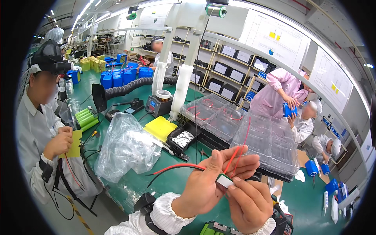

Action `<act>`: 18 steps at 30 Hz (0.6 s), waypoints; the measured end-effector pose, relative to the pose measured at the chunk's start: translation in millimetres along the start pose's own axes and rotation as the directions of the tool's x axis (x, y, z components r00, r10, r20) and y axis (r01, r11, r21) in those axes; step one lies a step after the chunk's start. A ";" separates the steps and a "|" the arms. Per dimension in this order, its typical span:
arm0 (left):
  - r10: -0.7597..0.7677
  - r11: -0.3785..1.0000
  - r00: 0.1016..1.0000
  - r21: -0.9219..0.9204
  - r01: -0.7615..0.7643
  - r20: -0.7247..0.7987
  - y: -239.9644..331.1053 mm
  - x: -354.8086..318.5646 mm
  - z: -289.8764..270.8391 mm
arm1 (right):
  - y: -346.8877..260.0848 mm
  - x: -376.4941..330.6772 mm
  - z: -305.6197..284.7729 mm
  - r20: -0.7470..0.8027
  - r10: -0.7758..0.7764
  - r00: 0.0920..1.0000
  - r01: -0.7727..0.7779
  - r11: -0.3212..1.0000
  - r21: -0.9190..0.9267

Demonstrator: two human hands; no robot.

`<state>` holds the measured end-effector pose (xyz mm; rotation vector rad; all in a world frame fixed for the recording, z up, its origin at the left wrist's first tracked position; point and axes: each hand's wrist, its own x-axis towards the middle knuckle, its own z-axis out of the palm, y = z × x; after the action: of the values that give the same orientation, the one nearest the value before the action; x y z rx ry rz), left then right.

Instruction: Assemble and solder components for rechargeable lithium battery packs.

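Over the near part of the bench, both of my hands meet at a small circuit board (224,180) with a white face and a green edge. My left hand (201,186) cradles it palm up, fingers stretched and thumb raised, with wires running through the grasp. My right hand (250,201) pinches the board's lower edge between thumb and fingers. A red wire (176,166) and a black wire (166,170) trail out to the left. Thinner red wires (234,158) rise from the board past my left fingers. Below my hands lies a green battery pack (219,228), partly cut off.
A clear plastic bag (127,145), yellow sheets (160,128), a black box of small white pieces (183,138) and a soldering station (158,105) lie ahead-left. Clear compartment trays (266,145) stand ahead-right. A co-worker (43,129) at left holds a yellow sheet; others work beyond.
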<state>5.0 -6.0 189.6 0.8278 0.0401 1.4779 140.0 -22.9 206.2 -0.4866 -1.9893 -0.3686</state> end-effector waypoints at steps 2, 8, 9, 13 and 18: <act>0.006 1.000 1.000 0.009 -0.006 0.005 1.6 -2.0 3.1 | -1.9 1.3 -1.7 -0.001 -0.001 1.000 0.001 1.000 -0.007; 0.010 1.000 1.000 -0.003 -0.010 0.004 1.6 -2.7 2.3 | -2.5 2.6 -0.4 -0.019 -0.005 1.000 0.005 1.000 0.000; 0.009 1.000 1.000 -0.003 -0.009 0.001 2.0 -3.1 2.1 | -2.5 2.4 -0.1 -0.024 -0.007 1.000 0.007 1.000 0.005; -0.017 1.000 1.000 -0.013 0.017 0.000 2.0 -1.6 2.7 | -0.8 2.2 -0.2 -0.024 -0.006 1.000 0.006 1.000 0.002; -0.018 1.000 1.000 -0.009 0.018 -0.010 2.6 -1.9 2.5 | -1.6 2.5 -0.1 -0.014 0.001 1.000 0.000 1.000 0.007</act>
<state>3.8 -9.1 191.9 0.8107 0.0480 1.4642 138.3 -23.9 208.4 -0.4787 -1.9760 -0.3637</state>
